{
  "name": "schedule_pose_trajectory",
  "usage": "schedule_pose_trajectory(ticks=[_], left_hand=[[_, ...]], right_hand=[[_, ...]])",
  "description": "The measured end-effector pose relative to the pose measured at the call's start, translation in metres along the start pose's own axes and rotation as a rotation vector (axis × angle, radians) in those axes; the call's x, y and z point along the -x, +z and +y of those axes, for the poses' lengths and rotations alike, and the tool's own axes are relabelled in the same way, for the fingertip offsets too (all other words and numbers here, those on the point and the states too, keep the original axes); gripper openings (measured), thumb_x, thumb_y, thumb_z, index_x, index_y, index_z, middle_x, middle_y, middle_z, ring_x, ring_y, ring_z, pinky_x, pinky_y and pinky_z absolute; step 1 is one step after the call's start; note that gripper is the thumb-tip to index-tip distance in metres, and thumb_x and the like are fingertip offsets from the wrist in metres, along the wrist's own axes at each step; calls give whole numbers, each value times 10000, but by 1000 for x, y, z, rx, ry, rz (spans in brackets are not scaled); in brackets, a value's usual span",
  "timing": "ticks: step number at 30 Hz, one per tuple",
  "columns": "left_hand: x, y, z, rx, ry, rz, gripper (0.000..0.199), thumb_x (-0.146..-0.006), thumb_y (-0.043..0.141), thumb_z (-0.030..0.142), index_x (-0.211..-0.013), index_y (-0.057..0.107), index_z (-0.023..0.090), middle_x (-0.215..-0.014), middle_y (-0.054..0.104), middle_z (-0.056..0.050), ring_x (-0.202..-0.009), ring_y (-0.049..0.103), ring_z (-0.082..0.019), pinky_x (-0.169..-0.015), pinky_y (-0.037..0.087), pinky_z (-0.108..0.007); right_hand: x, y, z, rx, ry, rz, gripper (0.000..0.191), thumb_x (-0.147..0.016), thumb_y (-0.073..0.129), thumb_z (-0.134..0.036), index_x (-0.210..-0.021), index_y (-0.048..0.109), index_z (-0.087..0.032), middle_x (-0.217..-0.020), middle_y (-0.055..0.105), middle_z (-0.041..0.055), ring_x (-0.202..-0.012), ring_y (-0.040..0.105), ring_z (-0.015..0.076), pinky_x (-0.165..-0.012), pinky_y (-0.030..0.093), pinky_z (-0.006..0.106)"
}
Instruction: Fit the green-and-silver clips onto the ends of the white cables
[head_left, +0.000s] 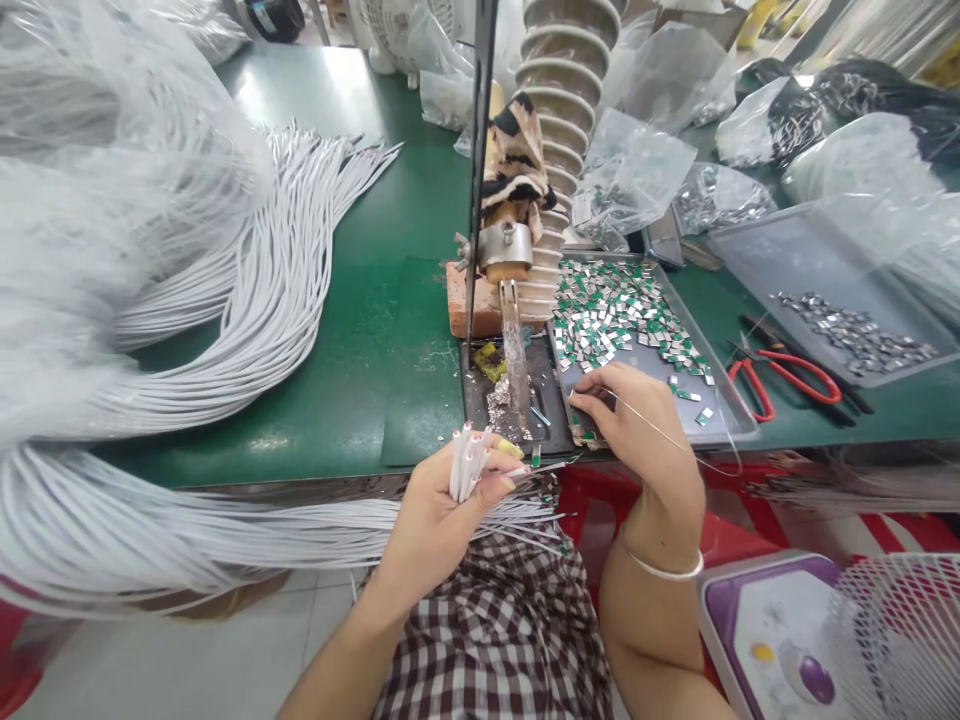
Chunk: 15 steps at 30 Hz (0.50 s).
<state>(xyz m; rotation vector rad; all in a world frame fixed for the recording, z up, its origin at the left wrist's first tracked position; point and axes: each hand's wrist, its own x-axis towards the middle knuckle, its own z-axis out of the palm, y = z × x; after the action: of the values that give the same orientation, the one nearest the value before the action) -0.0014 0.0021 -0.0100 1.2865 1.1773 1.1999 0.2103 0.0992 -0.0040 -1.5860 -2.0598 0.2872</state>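
At the front edge of the green table [360, 360], we hold a bunch of white cables [470, 465] in our left hand [446, 505], fingers wrapped around it, reddish ends up. Just beside its fingertips is a small green board [535, 456]. Our right hand [637, 420] pinches a thin wire [711, 467] between thumb and forefinger, at the near-left corner of a metal tray [724, 390] of loose boards [600, 310]. Beyond our hands, a soldering iron [514, 360] points down over a dark pan [476, 410], brick [466, 300] behind. Red-handled pliers [759, 388] lie right of the tray; a large cable heap [277, 300] spreads at left.
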Motion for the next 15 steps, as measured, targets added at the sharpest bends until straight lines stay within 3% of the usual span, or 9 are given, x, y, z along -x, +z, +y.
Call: schedule_pose_trajectory(ticks=[5,8,11,15], left_hand=[[-3,2,5,7,-53,74,189,-916,626,294,-843,756,177,-974,771,-88,-965,696,-219,-891,515,-320],[-7,5,11,2,-70,123,146,-888,642,229,-788,729,167,-943,776,-79,-909,710,-205,-847,531,-300],[-10,6,16,23,-56,126,136,-868,639,178,-747,702,167,-917,783,-67,-862,717,-189,-795,538,-273],[-12,9,19,59,28,86,171,-885,599,136,-750,696,177,-954,796,-42,-817,722,-150,-749,537,-231]], right_hand=[[12,-1,-16,-112,81,168,98,-809,624,-211,-721,661,-189,-661,680,0,-548,593,133,-571,465,274],[27,-3,-32,-411,154,269,72,-819,642,-223,-872,681,-193,-698,680,-10,-543,602,112,-517,491,237],[44,-1,-53,-756,191,214,35,-847,659,-211,-874,677,-198,-622,650,-38,-454,580,80,-433,475,187],[58,8,-76,-876,162,227,67,-846,672,-146,-868,688,-206,-722,726,-19,-595,712,108,-584,597,186]])
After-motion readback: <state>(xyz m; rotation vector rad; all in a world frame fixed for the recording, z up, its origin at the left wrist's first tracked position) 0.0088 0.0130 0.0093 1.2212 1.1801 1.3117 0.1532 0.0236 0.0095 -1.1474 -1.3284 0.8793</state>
